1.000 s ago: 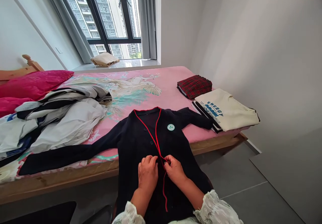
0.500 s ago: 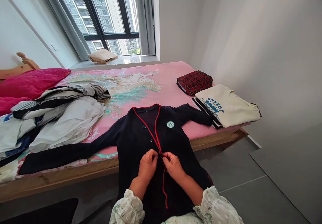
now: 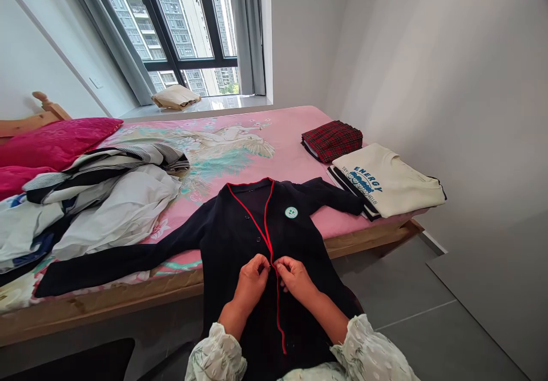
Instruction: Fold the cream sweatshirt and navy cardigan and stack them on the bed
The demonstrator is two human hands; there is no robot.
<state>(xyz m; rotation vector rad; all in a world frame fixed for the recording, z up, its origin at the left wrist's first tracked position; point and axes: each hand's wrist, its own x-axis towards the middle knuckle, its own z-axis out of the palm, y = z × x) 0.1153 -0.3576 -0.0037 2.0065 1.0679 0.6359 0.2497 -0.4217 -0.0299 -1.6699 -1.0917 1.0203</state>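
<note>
A dark navy cardigan (image 3: 302, 244) with red trim and a round green-and-white badge (image 3: 291, 212) lies front up, its upper part on the bed and its lower part hanging over the edge toward me. Both hands are at the middle of its front opening. My left hand (image 3: 253, 278) pinches one front edge. Just across the red trim, my right hand (image 3: 295, 277) pinches the other edge, thumb and forefinger closed. Two small buttons (image 3: 258, 239) show above my hands. Whatever lies between the fingertips is too small to make out.
Rumpled clothes (image 3: 115, 209) and a magenta pillow (image 3: 64, 144) lie on the bed's left. On the right are a folded red plaid garment (image 3: 331, 141) and a cream shirt (image 3: 389, 181) on a stack. The wooden bed edge (image 3: 171, 288) runs in front. A black object (image 3: 98, 361) stands lower left.
The cardigan's front edges have come closer together below my hands, and the red trim hangs straighter. My hands stay at nearly the same spot, still pinching.
</note>
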